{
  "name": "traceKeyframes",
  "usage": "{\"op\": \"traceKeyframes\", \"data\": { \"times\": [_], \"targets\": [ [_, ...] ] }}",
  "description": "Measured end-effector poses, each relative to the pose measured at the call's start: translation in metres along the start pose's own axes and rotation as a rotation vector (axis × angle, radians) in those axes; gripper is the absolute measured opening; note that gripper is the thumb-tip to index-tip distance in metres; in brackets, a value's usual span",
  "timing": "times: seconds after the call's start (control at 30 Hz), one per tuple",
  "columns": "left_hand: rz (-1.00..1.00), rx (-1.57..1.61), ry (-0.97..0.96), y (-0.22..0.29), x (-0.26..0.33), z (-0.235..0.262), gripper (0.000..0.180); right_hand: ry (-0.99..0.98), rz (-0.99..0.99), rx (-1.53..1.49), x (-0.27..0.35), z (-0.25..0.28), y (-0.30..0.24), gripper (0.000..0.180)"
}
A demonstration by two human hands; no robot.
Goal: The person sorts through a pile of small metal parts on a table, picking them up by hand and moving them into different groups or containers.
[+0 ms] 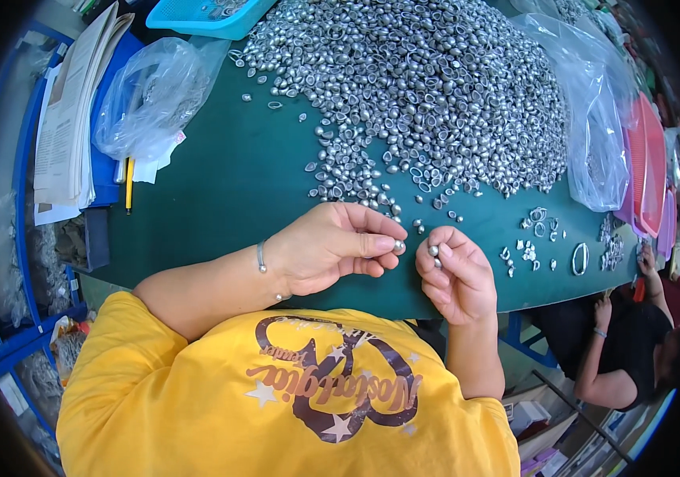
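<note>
My left hand [340, 246], with a thin bangle on its wrist, pinches a small silvery metal bead [399, 246] between thumb and fingertips. Close beside it on the right, my right hand [459, 274] is closed on a similar metal bead [434, 252]; a second rounded bit shows just below, by the thumb. Both hands are raised over the near edge of the green table [197, 230], a small gap between them. Beyond them spreads a big heap of small silvery metal pieces [427, 87], some domed, some ring-like, with a trail of loose ones reaching toward my fingers.
Right of my hands lie small sorted pieces [529, 251] and an oval metal ring [580, 259]. Clear plastic bags [594, 119] and a red basket [648, 167] stand at the right. Papers [73, 119], a yellow pencil [129, 187] and a blue basket [205, 22] are left. Another person [626, 342] works at right.
</note>
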State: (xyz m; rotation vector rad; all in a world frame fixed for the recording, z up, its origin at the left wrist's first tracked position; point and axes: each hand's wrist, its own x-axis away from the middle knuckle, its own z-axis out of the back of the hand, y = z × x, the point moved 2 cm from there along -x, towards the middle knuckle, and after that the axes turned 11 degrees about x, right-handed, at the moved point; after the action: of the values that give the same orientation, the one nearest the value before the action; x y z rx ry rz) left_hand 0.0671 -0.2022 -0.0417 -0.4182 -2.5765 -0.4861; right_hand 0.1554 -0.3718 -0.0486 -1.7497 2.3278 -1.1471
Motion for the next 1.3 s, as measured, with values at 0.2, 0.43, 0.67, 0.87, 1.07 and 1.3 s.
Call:
{"op": "traceKeyframes", "data": {
  "times": [0.2, 0.43, 0.67, 0.87, 1.07, 1.3],
  "targets": [
    [0.0, -0.052, 0.019, 0.001, 0.001, 0.001, 0.016, -0.012, 0.135, 0.084, 0.0, 0.002, 0.004, 0.011],
    [-0.074, 0.103, -0.053, 0.012, 0.004, 0.004, 0.014, 0.016, 0.168, 0.074, 0.003, 0.001, -0.005, 0.007],
    [-0.198, -0.267, 0.083, 0.03, -0.002, 0.001, 0.01, 0.368, 0.658, 1.635, -0.018, -0.027, 0.0, 0.009],
    [-0.618, -1.14, 0.168, 0.037, -0.01, -0.006, 0.008, 0.396, 0.629, 1.741, -0.021, -0.029, 0.002, 0.007],
    [-0.63, -1.257, 0.154, 0.034, -0.014, -0.008, 0.008, 0.298, 0.577, 1.344, -0.012, -0.019, -0.005, 0.009],
    [-0.58, -1.194, 0.218, 0.039, -0.005, -0.008, 0.009, 0.025, 0.254, 0.221, -0.006, 0.0, -0.01, 0.011]
  ]
}}
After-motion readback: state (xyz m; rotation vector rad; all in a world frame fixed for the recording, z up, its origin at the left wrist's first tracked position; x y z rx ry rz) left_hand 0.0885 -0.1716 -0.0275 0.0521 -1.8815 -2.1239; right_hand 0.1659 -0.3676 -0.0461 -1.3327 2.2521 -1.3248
